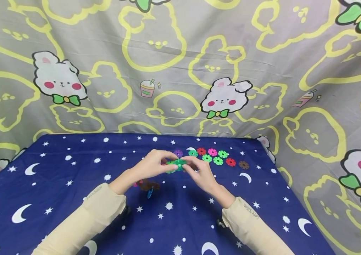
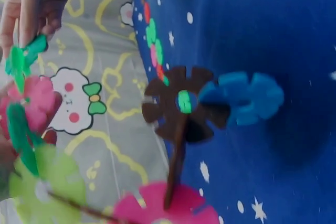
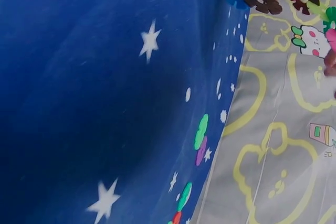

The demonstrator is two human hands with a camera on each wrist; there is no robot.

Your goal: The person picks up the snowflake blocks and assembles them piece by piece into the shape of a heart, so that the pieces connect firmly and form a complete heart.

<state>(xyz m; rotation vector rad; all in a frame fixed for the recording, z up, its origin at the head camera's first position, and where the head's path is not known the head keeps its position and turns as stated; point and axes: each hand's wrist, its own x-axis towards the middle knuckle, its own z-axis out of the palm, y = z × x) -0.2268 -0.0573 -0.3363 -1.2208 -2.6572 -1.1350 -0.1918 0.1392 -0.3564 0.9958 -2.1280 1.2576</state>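
Note:
A chain of slotted plastic snowflake discs hangs from my left hand [image 1: 155, 163]. In the left wrist view it includes a pink disc [image 2: 34, 103], a lime disc [image 2: 48, 184], a brown disc [image 2: 178, 103] and a blue disc [image 2: 247, 98] at the lower end. My left fingers grip the chain near the pink disc. My right hand [image 1: 202, 173] pinches a green disc [image 1: 179, 163] between thumb and fingers at the upper end, where it meets another green disc. How far the two slot together cannot be made out.
Loose discs lie behind the hands on the starry blue cloth [image 1: 81, 198]: a purple disc [image 1: 178, 153], a pink disc [image 1: 212, 152], a brown disc [image 1: 244, 165], and several green and red ones. A patterned curtain [image 1: 167, 78] stands along the back and sides.

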